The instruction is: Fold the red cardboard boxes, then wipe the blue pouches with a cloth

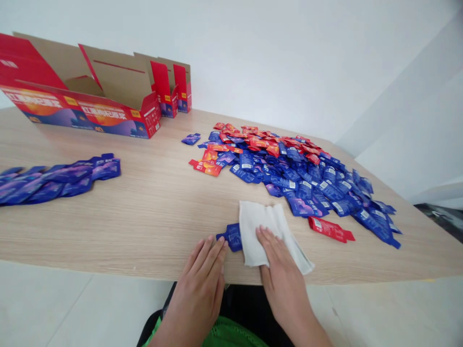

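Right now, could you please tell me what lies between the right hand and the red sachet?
In the head view, the white cloth under the right hand, then tabletop, reaches the red sachet.

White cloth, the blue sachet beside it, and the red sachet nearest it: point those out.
White cloth [256,236]: head view, on its flat middle.
Blue sachet [234,237]: head view, on its wide body.
Red sachet [328,229]: head view, on its middle.
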Demonstrator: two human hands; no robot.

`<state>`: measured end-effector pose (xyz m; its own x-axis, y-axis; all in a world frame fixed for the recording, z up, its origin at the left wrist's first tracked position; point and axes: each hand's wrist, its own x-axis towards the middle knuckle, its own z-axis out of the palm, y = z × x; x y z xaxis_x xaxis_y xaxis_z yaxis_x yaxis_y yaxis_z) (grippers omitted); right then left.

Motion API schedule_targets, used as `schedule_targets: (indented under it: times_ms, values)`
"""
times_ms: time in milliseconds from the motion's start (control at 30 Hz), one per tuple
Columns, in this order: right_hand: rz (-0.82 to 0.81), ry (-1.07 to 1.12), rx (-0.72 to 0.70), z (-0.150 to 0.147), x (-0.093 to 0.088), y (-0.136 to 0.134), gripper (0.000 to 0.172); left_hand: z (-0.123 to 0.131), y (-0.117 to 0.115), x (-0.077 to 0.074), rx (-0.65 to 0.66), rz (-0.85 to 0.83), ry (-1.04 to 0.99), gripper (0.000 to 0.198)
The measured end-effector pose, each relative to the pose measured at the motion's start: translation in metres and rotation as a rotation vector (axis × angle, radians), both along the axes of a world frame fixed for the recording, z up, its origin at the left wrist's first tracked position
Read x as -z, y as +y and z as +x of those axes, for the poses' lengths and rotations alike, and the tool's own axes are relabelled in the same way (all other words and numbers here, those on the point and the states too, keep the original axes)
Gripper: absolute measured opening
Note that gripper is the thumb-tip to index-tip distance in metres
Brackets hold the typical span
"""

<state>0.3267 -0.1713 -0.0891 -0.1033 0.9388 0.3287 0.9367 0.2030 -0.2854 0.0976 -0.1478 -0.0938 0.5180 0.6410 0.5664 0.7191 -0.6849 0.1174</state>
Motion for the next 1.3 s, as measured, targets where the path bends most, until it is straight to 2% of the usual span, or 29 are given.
schedule_targets:
  times_ms: [67,133,267,333,433,533,600,633,700,767,833,900,967,1033,1100,1167,1300]
  values:
    - [0.027,0.004,0.079,0.014,-0.002,-0.002,0.073,0.000,0.000,0.002,-0.010,0.001,0.014,0.061]
    - [0.052,0.031,0.078,0.004,-0.007,-0.001,0.068,0.001,-0.001,0.002,-0.015,0.009,0.019,0.060]
    - [0.047,0.041,-0.145,-0.050,-0.009,0.005,0.071,0.000,-0.001,0.000,-0.001,-0.009,-0.010,0.055]
    - [0.024,0.029,-0.213,-0.062,-0.005,0.007,0.072,-0.001,-0.001,-0.001,-0.002,-0.026,-0.028,0.053]
    - [-0.012,0.047,-0.115,-0.036,0.003,0.008,0.078,0.000,0.001,0.000,-0.009,0.003,-0.011,0.052]
    - [0.005,0.101,0.078,0.006,0.003,0.006,0.069,0.001,0.002,0.004,-0.015,0.019,0.008,0.055]
    - [0.054,0.150,0.151,0.013,-0.002,0.005,0.061,0.002,0.002,0.005,-0.022,0.019,0.009,0.056]
    - [0.080,0.177,0.144,0.008,-0.005,0.005,0.060,0.002,0.001,0.005,-0.022,0.023,0.010,0.056]
    - [0.108,0.202,0.030,-0.018,-0.010,0.007,0.063,0.001,0.000,0.004,-0.015,0.030,-0.001,0.055]
    - [0.079,0.161,-0.156,-0.047,-0.010,0.011,0.067,0.000,-0.001,0.002,0.001,0.022,-0.016,0.053]
    - [0.033,0.091,-0.256,-0.061,-0.007,0.013,0.071,-0.002,-0.001,0.001,0.009,0.019,-0.021,0.053]
    - [0.004,0.043,-0.209,-0.050,-0.002,0.015,0.074,-0.003,0.000,0.002,0.010,0.028,-0.009,0.054]
    - [0.000,0.028,-0.072,-0.022,0.002,0.014,0.075,-0.002,0.000,0.004,-0.001,0.034,-0.001,0.056]
    - [0.019,0.044,0.062,0.007,0.002,0.012,0.067,-0.001,0.000,0.006,-0.010,0.026,0.004,0.058]
    - [0.057,0.094,0.133,0.017,-0.001,0.011,0.057,0.000,0.000,0.007,-0.019,0.025,0.000,0.059]
    - [0.095,0.151,0.088,0.002,-0.006,0.010,0.057,0.001,0.000,0.006,-0.016,0.035,-0.009,0.059]
    - [0.065,0.138,-0.237,-0.057,-0.007,0.012,0.065,0.000,0.000,0.003,0.008,0.015,-0.036,0.058]
